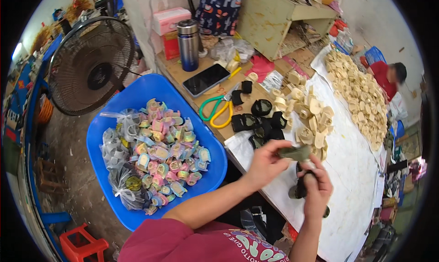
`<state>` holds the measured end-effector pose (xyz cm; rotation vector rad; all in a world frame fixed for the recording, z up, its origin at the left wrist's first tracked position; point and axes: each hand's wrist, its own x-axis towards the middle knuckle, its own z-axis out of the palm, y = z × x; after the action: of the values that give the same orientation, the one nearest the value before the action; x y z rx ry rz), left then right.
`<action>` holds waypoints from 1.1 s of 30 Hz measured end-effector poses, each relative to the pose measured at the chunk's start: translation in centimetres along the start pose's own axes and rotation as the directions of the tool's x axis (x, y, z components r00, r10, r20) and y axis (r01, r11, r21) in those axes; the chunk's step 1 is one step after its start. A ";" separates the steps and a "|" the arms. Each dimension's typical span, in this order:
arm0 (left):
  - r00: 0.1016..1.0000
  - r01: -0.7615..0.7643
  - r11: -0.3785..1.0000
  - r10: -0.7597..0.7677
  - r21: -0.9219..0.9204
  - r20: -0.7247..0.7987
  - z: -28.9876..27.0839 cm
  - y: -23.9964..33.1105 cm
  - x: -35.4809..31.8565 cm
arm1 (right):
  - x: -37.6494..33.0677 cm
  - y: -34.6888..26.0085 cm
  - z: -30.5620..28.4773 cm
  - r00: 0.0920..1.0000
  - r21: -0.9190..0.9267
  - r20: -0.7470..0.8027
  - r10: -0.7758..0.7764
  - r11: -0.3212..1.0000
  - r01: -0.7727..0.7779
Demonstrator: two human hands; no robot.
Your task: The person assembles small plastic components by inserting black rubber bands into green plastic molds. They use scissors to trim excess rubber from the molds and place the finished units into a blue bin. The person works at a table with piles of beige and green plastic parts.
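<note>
Between my hands is a small olive-green piece [295, 153], soft-looking, held above the white-covered table. My left hand [266, 165] pinches its left end between thumb and fingers. My right hand [316, 183] has its fingers curled at the other end. Just under the right hand are dark pieces [299, 189], partly hidden by it; whether the hand also grips one of them I cannot make out. Beyond the left hand lies a cluster of small black slipper-like pieces [263, 125]. Beige pieces of a similar shape [315, 120] are heaped farther off.
To the left, a blue tub [219, 170] holds pastel pieces and plastic bags. Scissors [217, 111], a phone [206, 80] and a steel flask [188, 45] rest on the table. A large beige pile [359, 97] covers its far side. Beyond the tub stand a fan [91, 65] and red stool [83, 243].
</note>
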<state>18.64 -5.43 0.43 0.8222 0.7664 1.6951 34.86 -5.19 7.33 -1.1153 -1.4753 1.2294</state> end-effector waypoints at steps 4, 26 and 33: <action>0.977 -0.150 0.938 0.188 0.314 -0.097 -5.2 1.5 -2.7 | -0.9 2.2 4.9 0.971 -0.291 0.236 -0.039 0.951 0.109; 0.930 0.077 0.913 -0.211 -0.400 -0.302 -8.8 -1.2 -3.9 | -1.4 6.5 8.9 0.829 -0.362 0.427 -0.361 0.773 0.522; 0.900 -0.099 0.936 -0.060 -0.337 -0.431 -10.1 -0.6 -3.3 | -0.6 7.1 9.0 0.845 -0.540 0.416 -0.336 0.657 0.527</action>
<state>11.39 -9.41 -6.21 0.1967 0.7171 1.9910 26.91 -6.80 -0.79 -0.9159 -2.3384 0.5400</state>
